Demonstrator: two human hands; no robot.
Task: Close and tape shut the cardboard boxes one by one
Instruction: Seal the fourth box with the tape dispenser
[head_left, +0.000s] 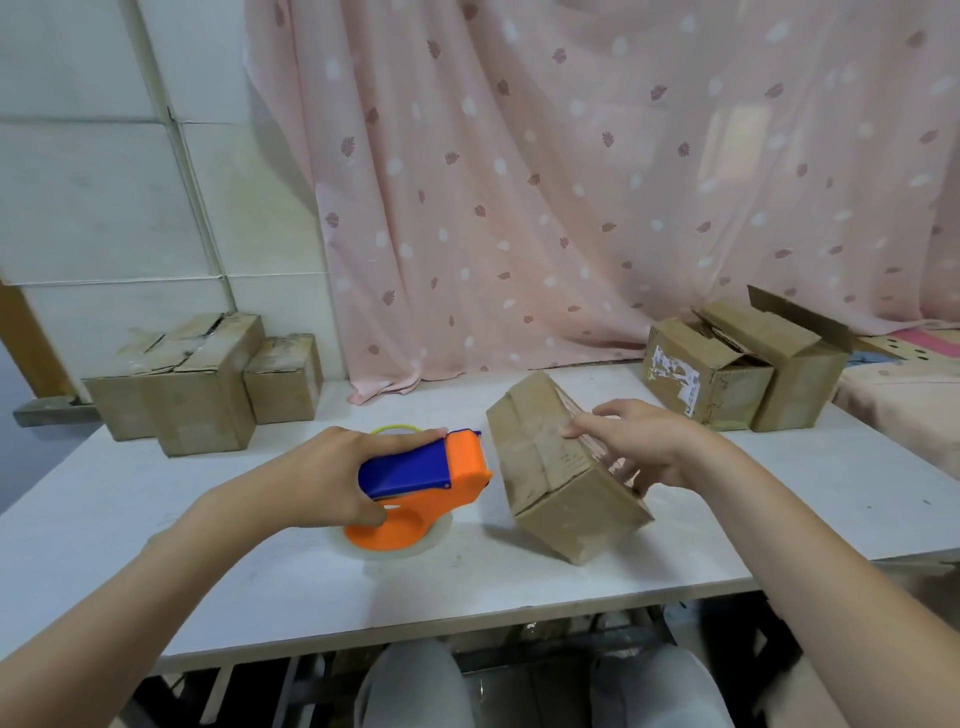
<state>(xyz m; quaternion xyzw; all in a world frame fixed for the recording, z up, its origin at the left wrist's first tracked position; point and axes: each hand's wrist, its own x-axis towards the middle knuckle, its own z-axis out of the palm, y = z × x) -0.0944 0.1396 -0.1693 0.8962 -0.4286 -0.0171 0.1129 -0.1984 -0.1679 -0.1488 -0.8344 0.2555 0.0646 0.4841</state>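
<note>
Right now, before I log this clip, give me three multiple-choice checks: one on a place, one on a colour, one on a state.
1. Where does the tape dispenser sit?
A. left of the tilted box
B. on top of it
C. on the floor

2. What colours is the dispenser?
A. green and white
B. orange and blue
C. black

3. How do the boxes at the table's far right stand?
A. taped flat
B. crushed
C. flaps open

Answers:
1. A, it rests on the table under the left hand.
2. B, orange body, blue handle.
3. C, their flaps stand up.
</note>
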